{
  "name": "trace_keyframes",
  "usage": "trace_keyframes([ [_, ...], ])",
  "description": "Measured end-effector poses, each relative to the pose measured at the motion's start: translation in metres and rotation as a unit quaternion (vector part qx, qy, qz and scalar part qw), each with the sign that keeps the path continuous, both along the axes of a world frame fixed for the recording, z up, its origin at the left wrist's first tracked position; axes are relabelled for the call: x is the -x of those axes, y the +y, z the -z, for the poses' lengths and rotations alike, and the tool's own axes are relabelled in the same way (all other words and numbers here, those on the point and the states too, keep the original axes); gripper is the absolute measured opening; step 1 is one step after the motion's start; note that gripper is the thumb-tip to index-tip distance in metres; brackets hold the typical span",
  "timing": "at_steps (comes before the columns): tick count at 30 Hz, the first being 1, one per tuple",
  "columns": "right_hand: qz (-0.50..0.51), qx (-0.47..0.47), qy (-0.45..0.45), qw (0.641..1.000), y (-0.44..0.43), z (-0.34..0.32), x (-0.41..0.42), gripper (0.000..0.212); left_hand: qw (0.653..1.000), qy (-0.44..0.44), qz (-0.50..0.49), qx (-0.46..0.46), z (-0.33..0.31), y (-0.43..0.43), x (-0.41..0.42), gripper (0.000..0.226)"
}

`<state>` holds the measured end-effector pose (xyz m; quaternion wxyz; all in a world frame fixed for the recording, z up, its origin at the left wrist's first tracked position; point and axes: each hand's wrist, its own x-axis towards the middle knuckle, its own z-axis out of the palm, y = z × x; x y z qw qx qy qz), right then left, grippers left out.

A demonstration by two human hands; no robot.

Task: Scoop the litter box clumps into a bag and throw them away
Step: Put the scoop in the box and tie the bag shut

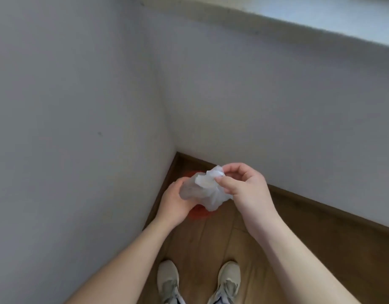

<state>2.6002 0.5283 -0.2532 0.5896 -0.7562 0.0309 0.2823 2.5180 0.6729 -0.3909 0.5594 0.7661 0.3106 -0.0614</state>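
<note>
A blurred red thing (199,213) lies mostly hidden behind the bag (202,187) and left hand (176,202). The bottom edge cuts off both shoes (168,279).

Head-worn, downward, close over bag (202,190)

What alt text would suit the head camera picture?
The left hand grips a crumpled whitish plastic bag while the right hand pinches its top, above a wooden floor where two white walls meet. Two pale shoes show below.

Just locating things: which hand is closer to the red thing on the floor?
Left. The left hand overlaps the red thing in view; the right hand is off to its right.
</note>
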Motion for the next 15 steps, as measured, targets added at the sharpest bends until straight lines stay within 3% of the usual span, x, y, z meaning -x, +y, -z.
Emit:
trace_keyframes([
  [10,0.023,0.004,0.08,0.997,0.011,0.137,-0.025,0.01,1.0,0.009,-0.018,0.011,0.132,0.009,-0.006,0.036],
  [15,0.006,0.023,0.059,0.998,0.019,0.187,-0.029,0.01,0.999,0.032,0.0,0.002,0.169,0.02,-0.012,0.037],
])
